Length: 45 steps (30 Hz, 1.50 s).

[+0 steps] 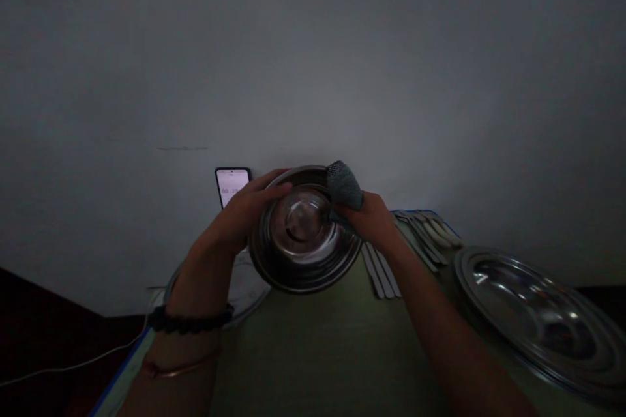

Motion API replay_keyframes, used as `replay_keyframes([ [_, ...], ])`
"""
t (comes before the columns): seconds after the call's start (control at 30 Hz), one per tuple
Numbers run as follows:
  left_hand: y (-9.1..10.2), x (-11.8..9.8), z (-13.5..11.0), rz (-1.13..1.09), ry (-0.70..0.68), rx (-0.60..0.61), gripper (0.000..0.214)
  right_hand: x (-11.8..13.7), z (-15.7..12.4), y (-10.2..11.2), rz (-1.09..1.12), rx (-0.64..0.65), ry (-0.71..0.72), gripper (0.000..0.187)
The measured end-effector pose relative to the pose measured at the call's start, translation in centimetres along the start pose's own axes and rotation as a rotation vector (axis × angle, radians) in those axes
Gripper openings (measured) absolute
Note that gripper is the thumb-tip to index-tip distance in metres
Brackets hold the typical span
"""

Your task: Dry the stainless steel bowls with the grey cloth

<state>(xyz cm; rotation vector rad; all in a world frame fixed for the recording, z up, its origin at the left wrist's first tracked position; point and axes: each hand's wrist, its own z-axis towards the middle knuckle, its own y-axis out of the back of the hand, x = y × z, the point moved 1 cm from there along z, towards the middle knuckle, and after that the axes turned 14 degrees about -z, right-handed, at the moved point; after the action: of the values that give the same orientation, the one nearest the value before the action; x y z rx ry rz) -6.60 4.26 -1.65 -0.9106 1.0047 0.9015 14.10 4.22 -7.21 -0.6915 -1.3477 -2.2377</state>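
A shiny metal bowl (pixel 303 234) is held up above the table, tilted so that its inside faces me. My left hand (pixel 249 208) grips its left rim, with the thumb over the edge and the other fingers hidden behind. In my right hand (pixel 369 218) is a bunched grey-green cloth (pixel 344 186), pressed against the bowl's upper right rim. Part of the cloth hangs inside the bowl. Dark beads and a copper-coloured bangle circle my left wrist.
Several metal plates (pixel 533 313) are stacked at the right. Behind my right arm lie flat-handled utensils (pixel 381 273) and more utensils (pixel 425 234). A lit phone (pixel 232 184) leans on the wall (pixel 313 65). Under my left arm a round dish (pixel 247 290) rests on the green table (pixel 317 352).
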Motion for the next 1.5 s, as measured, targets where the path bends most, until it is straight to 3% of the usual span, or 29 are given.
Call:
replay_keyframes([
  [0.1,-0.2,-0.4,0.0,0.010,-0.095,0.013,0.031,0.4,-0.2,-0.8,0.075,-0.121,-0.037,0.032],
  [0.2,-0.9,-0.3,0.0,0.014,-0.304,-0.032,0.030,0.5,-0.5,-2.1,0.255,-0.182,-0.166,0.038],
  [0.3,-2.0,0.9,0.0,-0.032,-0.523,-0.195,0.033,1.2,-1.0,-4.0,0.617,-0.101,-0.331,0.034],
  [0.4,-3.1,2.9,0.2,0.039,-0.652,-0.338,0.036,2.4,-1.6,-5.9,0.998,0.039,-0.471,0.024],
  [0.5,-3.1,3.9,0.7,0.091,-0.670,-0.339,0.038,2.7,-1.7,-6.6,1.135,0.128,-0.554,0.019],
  [0.63,-0.7,2.6,1.2,0.081,-0.426,-0.254,0.048,0.8,-0.6,-5.1,0.946,0.026,-0.425,0.026],
  [0.73,0.8,0.8,0.8,0.328,-0.213,-0.160,0.031,-1.0,0.4,-2.7,0.508,-0.042,-0.220,0.024],
  [0.87,0.8,-0.2,0.0,0.751,-0.148,0.009,0.031,-1.2,0.8,0.2,0.040,0.011,0.025,0.020],
  [1.0,-0.1,0.0,-0.2,0.948,-0.170,0.071,0.041,-0.1,0.3,1.1,-0.204,0.048,0.155,0.038],
  [1.1,-0.6,0.1,-0.2,0.972,-0.176,0.156,0.038,0.2,0.1,0.8,-0.204,0.003,0.197,0.040],
  [1.23,-0.7,-0.4,-0.2,0.927,-0.239,0.094,0.036,-0.3,0.5,0.2,-0.083,-0.145,0.151,0.027],
  [1.37,-0.3,-0.8,0.0,0.827,-0.280,-0.146,0.032,-0.4,0.2,-1.3,0.105,-0.327,-0.013,0.032],
  [1.5,0.1,-0.6,0.1,0.728,-0.357,-0.424,0.028,1.1,-1.2,-5.0,0.569,-0.224,-0.232,0.030],
])
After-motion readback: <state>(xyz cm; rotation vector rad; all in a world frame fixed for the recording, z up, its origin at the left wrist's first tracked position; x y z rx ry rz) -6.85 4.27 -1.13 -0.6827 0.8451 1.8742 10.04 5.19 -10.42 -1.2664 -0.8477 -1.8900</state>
